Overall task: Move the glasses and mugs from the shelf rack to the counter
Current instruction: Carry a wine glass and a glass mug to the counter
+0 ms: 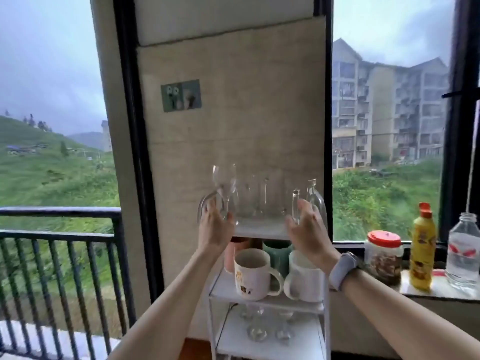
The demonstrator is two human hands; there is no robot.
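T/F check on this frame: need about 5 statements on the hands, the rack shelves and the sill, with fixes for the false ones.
1. Both hands are at the top shelf of the rack. True: the left hand and right hand are up among the clear glassware.
2. The middle shelf holds only wine glasses. False: it holds mugs, including a printed mug and a white mug.
3. The watch is on the left wrist. False: it is on the right wrist.
4. Stemmed glasses stand on the shelf below the mugs. True.
5. The yellow bottle is on the rack. False: it stands on the sill to the right.
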